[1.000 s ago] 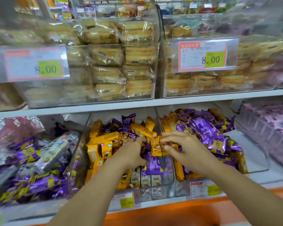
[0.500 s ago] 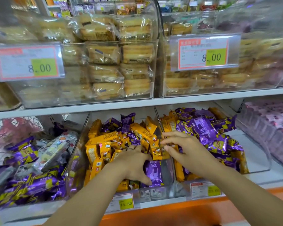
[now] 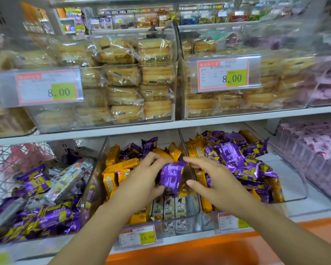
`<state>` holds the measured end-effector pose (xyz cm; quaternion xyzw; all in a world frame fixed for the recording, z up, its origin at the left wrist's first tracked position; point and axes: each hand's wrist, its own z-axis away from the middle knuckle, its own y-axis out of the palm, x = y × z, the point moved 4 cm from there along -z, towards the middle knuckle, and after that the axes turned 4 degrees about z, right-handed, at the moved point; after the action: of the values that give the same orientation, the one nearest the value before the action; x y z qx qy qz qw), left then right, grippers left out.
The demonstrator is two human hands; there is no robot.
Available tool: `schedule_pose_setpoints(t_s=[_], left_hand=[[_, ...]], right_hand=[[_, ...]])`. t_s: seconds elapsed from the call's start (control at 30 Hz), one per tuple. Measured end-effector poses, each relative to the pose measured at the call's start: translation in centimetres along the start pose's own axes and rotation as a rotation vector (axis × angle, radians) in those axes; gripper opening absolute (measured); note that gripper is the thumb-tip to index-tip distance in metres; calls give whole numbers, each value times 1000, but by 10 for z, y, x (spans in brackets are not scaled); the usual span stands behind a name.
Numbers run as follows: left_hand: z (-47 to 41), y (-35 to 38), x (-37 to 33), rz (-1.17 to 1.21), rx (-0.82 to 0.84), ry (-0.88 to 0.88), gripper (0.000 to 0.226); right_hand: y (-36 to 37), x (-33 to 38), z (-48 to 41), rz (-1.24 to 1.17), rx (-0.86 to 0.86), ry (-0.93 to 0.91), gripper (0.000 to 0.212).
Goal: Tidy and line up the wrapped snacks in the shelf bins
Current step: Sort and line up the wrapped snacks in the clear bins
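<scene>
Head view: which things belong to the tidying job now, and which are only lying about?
Job: purple snack, held by left hand; right hand beside it; yellow snacks; middle bin.
Lying about: biscuit packs above; 8.00 price tag; pink packs at right.
</scene>
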<state>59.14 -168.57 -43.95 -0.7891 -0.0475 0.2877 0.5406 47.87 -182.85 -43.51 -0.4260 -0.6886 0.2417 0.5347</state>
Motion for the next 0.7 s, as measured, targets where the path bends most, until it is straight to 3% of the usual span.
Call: schedule_pose_setpoints(t_s=[0.13, 0.23, 0.53, 0.7], left_hand=[[-6, -11, -38, 42, -166, 160, 62], [-17, -5, -58, 116, -223, 224, 65], [-54, 47, -107, 147, -85, 248, 67], [-51, 73, -110, 63, 168, 277, 50]], right_hand=[[-11, 7, 8, -307, -151, 6, 54], [-29, 3, 19, -360, -300, 22, 46], [-60, -66, 68, -131, -642, 269, 49], [-80, -97, 92, 231, -781, 425, 43]])
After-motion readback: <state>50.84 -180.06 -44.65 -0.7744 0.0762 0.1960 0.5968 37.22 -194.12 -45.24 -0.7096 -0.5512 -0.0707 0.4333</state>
